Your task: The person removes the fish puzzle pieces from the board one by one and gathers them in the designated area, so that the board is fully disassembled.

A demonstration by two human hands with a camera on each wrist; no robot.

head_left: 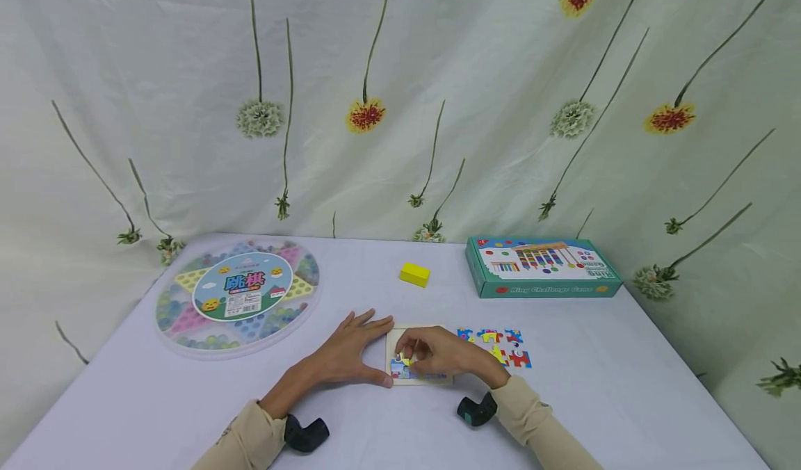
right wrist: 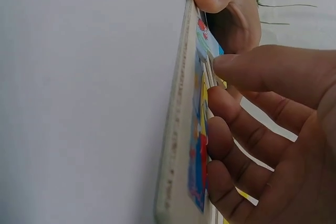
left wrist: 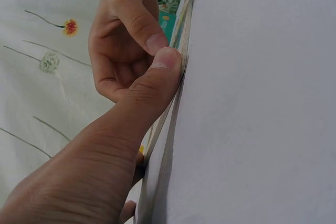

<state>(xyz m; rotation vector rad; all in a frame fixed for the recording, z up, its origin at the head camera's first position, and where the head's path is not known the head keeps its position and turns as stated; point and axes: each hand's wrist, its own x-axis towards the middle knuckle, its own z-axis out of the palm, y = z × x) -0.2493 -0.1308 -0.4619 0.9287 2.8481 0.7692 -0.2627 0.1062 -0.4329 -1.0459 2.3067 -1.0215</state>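
Note:
A small jigsaw board with a pale frame lies flat near the middle of the table, its lower part filled with colourful pieces. Fingers spread, my left hand rests at the board's left side, with the thumb touching its near left corner. Over the board, my right hand pinches a puzzle piece between thumb and forefinger; the piece stands tilted above the fitted ones in the right wrist view. Its other fingers curl close to the board. The right hand hides much of the board in the head view.
Several loose puzzle pieces lie right of the board. A yellow block sits behind it. A round Chinese checkers set is at the left, and a green ring game box at the back right. A flowered cloth hangs behind the table.

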